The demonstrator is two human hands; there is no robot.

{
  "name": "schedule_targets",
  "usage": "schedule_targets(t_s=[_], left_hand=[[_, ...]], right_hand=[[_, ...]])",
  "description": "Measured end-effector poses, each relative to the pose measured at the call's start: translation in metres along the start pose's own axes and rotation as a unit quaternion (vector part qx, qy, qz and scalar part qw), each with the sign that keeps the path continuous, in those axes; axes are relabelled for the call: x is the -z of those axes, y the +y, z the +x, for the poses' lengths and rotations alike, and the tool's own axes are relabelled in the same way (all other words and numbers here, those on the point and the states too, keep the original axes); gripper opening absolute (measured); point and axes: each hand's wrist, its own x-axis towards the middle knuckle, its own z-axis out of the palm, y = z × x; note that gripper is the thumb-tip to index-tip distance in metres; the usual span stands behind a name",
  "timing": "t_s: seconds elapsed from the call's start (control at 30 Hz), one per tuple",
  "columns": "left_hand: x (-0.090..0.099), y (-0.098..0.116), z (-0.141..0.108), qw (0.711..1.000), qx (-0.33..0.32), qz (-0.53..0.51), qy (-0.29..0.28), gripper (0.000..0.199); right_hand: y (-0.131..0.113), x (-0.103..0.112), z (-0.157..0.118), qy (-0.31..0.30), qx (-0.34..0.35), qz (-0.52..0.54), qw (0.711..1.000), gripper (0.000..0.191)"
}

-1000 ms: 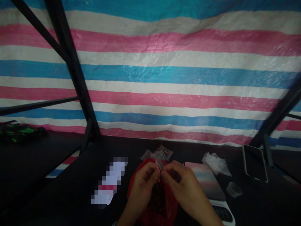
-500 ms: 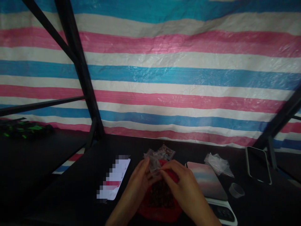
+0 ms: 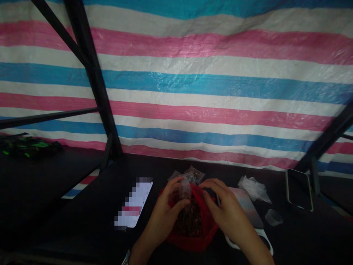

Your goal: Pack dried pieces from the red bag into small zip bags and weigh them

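In the head view, a red bag (image 3: 212, 224) stands open on the black tabletop, with a mass of small brown dried pieces (image 3: 190, 221) inside it. My left hand (image 3: 169, 206) is closed on a small clear plastic bag (image 3: 185, 188), held upright over the left side of the red bag's mouth. The fingertips of my right hand (image 3: 220, 202) meet at the red bag's right rim and appear to pinch it. Behind the red bag lie small clear bags (image 3: 195, 175), at least one with brown contents.
Right of the red bag is a scale (image 3: 248, 206), partly behind my right forearm. Beyond it are a pile of clear bags (image 3: 254, 188), a clear plastic cup (image 3: 273, 217) and a phone (image 3: 299, 189). At left lies a white card (image 3: 135, 206). Black frame posts (image 3: 102, 99) stand before a striped sheet.
My hands have moved apart. The right hand has let go of the small clear bag and shifted to the red bag's right rim. The left hand keeps the clear bag. The view has tilted slightly.
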Motion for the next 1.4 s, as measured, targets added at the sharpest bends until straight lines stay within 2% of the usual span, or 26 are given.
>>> schedule_targets(t_s=[0.23, 0.3, 0.4, 0.53, 0.6, 0.73, 0.8, 0.87, 1.03, 1.27, 1.4], left_hand=[[-0.003, 0.0, -0.005, 0.998, -0.006, 0.046, -0.036, 0.057], [-0.004, -0.002, -0.007, 0.996, -0.008, 0.073, -0.051, 0.055], [-0.004, -0.004, -0.007, 0.993, -0.038, 0.107, -0.039, 0.051], [-0.003, -0.006, -0.008, 0.991, -0.043, 0.127, -0.021, 0.052], [-0.002, -0.007, -0.009, 0.99, -0.036, 0.136, -0.024, 0.054], [0.0, -0.011, -0.012, 0.985, -0.028, 0.168, -0.034, 0.065], [0.001, -0.011, -0.013, 0.983, -0.024, 0.177, -0.038, 0.075], [0.002, -0.01, -0.013, 0.982, -0.02, 0.181, -0.05, 0.08], [0.006, -0.009, -0.012, 0.978, -0.024, 0.198, -0.056, 0.077], [0.008, -0.012, -0.011, 0.977, -0.017, 0.199, -0.075, 0.081], [0.007, -0.008, -0.012, 0.981, -0.022, 0.184, -0.06, 0.076]], right_hand=[[-0.015, 0.0, -0.002, -0.031, -0.02, 0.031, 0.999, 0.031], [-0.016, 0.0, -0.004, -0.04, -0.045, 0.04, 0.997, 0.044], [-0.015, -0.001, -0.009, -0.068, -0.075, 0.053, 0.993, 0.07], [-0.015, 0.001, -0.014, -0.114, -0.064, 0.085, 0.988, 0.09], [-0.017, 0.002, -0.012, -0.118, -0.05, 0.083, 0.988, 0.084], [-0.018, 0.001, -0.005, -0.086, -0.039, 0.065, 0.993, 0.032], [-0.017, -0.001, -0.001, -0.056, -0.043, 0.081, 0.994, 0.024], [-0.014, -0.002, 0.0, -0.033, -0.054, 0.101, 0.993, 0.024], [-0.008, -0.006, 0.0, -0.016, -0.082, 0.136, 0.987, 0.027], [-0.008, -0.008, 0.0, -0.026, -0.092, 0.159, 0.983, 0.034], [-0.008, -0.009, -0.001, -0.02, -0.092, 0.152, 0.984, 0.04]])
